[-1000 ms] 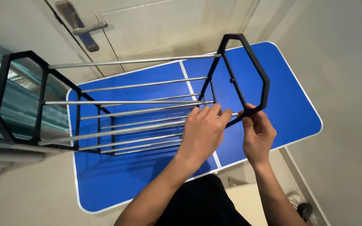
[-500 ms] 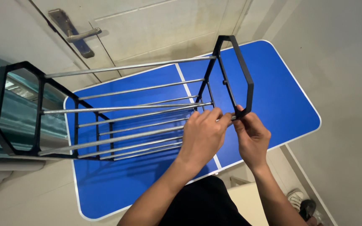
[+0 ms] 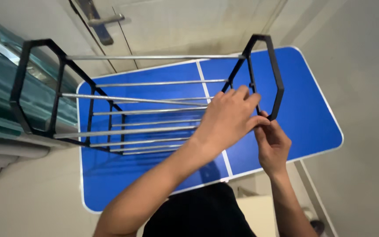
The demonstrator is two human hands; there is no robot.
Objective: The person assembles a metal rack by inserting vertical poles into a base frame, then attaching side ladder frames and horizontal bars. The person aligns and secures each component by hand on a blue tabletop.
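Gripping rack frame (both hands: left hand, right hand)

Rack: black frame with two angular, hexagon-like end pieces joined by a set of thin silver metal rods running lengthwise in several tiers. Lies on its side, tilted, above a blue folding table. Right end piece is gripped at its lower edge by both hands; left end piece hangs free beyond the table's edge.
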